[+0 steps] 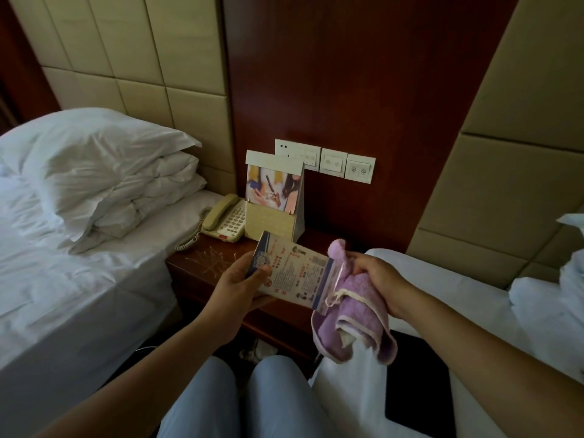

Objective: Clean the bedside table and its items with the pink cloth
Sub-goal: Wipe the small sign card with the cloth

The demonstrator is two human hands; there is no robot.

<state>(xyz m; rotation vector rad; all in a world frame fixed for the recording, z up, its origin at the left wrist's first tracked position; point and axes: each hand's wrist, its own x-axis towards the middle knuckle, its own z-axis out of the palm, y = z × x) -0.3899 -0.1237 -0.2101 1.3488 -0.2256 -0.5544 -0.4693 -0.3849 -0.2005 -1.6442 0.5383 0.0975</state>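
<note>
My left hand (pixel 235 287) grips a printed card stand (pixel 295 276) by its left end, holding it tilted above the dark wooden bedside table (pixel 196 267). My right hand (pixel 376 276) holds the pink cloth (pixel 354 314) bunched against the card's right end, with the rest of the cloth hanging down. On the table behind stand a beige telephone (pixel 226 219) and a tent-shaped calendar stand (pixel 275 197) with a photo on its face.
A bed with stacked white pillows (pixel 107 175) lies to the left, and another white bed (pixel 474 314) to the right with a dark flat object (pixel 417 384) on it. Wall switches (pixel 335 161) sit on the wooden panel behind the table. My knees (pixel 246 396) are below.
</note>
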